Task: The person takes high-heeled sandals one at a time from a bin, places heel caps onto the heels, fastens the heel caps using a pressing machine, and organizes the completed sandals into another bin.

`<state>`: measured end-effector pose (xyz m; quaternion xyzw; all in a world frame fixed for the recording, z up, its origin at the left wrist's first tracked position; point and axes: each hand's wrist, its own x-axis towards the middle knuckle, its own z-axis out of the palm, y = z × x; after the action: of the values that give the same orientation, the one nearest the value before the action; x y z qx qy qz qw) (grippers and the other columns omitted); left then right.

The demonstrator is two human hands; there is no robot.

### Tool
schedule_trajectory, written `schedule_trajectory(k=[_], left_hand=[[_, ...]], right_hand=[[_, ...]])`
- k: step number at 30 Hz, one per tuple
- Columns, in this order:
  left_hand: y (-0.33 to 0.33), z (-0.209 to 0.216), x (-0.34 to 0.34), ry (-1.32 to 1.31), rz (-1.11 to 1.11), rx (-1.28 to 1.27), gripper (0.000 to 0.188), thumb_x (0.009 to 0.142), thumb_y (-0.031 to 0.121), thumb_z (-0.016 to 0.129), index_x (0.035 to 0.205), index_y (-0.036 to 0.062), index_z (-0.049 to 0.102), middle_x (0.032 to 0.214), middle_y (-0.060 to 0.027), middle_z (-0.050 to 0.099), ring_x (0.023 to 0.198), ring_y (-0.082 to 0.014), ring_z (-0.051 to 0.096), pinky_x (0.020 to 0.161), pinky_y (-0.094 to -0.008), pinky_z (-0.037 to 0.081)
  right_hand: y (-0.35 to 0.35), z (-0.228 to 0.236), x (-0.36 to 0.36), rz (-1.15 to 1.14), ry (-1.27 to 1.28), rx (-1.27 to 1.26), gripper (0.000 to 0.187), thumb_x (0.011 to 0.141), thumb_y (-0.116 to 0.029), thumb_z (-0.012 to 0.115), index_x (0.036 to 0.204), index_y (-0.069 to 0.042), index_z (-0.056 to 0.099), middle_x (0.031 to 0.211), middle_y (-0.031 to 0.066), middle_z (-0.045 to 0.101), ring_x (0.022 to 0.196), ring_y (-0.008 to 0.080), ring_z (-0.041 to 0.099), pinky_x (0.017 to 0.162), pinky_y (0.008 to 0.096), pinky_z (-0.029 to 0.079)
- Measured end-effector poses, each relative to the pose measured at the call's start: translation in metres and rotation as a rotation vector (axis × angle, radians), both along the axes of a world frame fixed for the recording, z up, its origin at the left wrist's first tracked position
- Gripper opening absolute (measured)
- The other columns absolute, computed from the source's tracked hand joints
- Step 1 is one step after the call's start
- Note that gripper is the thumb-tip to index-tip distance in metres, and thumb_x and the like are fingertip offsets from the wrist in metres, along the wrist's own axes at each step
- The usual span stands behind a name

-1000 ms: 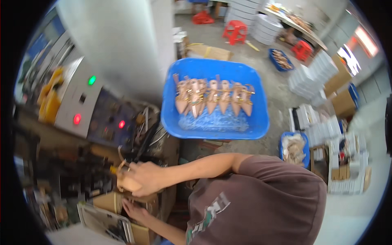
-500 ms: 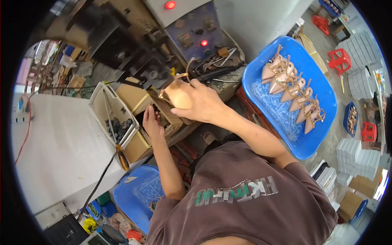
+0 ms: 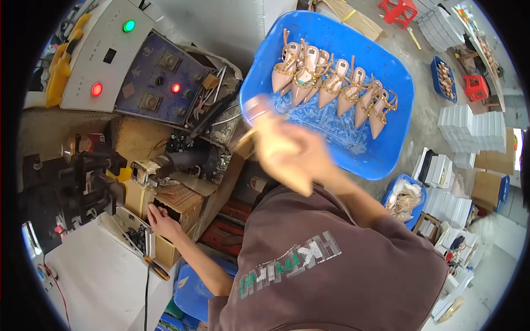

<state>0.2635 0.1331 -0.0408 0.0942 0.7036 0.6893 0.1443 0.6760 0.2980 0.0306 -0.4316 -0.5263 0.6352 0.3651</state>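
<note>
**Beige, pointed-toe shoe (image 3: 280,159) in our right hand (image 3: 313,156), slanting from eleven to five o'clock**

On a clock face with twelve at the top of the head view, we hold the shoe near the middle, closed in our right hand. The blur hides just how the fingers lie around it. The shoe sits on the nine-o'clock side of the palm, its toe pointing to five and its strapped end to eleven.

The key relation is with the deep, rectangular blue plastic tub (image 3: 331,30), whose middle lies at one o'clock from our right hand, much the nearer of our two. In our view the strapped end overlaps the tub's near edge; we cannot tell the height between them. Inside, a row of beige pointed shoes with studded straps (image 3: 326,95) has its toes between six and seven, so our shoe's axis is turned away from theirs.

Our left hand (image 3: 164,223) is well apart, towards eight o'clock, fingers bent at the dark mouth of a brown cardboard box (image 3: 179,194). We cannot tell whether they pinch anything. Below it, near six, lies a screwdriver with an orange-and-black handle (image 3: 158,269). A pale grey control box with lit round buttons (image 3: 118,41) stands at ten.
</note>
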Motion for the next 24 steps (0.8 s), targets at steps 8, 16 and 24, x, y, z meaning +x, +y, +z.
schedule_trajectory(k=[8,16,24], left_hand=[[0.11,0.077,0.009,0.649,0.026,-0.163,0.025,0.093,0.014,0.067,0.11,-0.0055,0.068,0.08,-0.0041,0.064,0.072,-0.0113,0.055,0.067,-0.025,0.045],[0.077,0.098,-0.007,0.916,-0.427,-0.441,0.018,0.088,0.009,0.064,0.103,0.0063,0.074,0.095,-0.0125,0.069,0.094,-0.0267,0.064,0.084,-0.0348,0.051],[0.014,0.105,0.05,0.922,-0.07,-0.266,0.028,0.086,0.022,0.068,0.107,0.0037,0.066,0.106,-0.0184,0.063,0.095,-0.0376,0.063,0.083,-0.0436,0.052]], right_hand=[[0.177,-0.161,0.089,-0.429,-1.058,0.528,0.019,0.081,-0.005,0.055,0.097,0.005,0.058,0.092,0.0242,0.063,0.092,0.0455,0.06,0.076,0.0521,0.047],[0.238,-0.252,0.105,0.071,-1.133,0.619,0.036,0.083,-0.025,0.07,0.096,0.008,0.065,0.094,0.0255,0.066,0.088,0.0396,0.064,0.079,0.0457,0.05],[0.2,-0.191,0.108,0.108,-1.313,0.594,0.043,0.089,-0.025,0.066,0.117,0.007,0.061,0.106,0.0259,0.066,0.097,0.0401,0.063,0.084,0.0443,0.049]])
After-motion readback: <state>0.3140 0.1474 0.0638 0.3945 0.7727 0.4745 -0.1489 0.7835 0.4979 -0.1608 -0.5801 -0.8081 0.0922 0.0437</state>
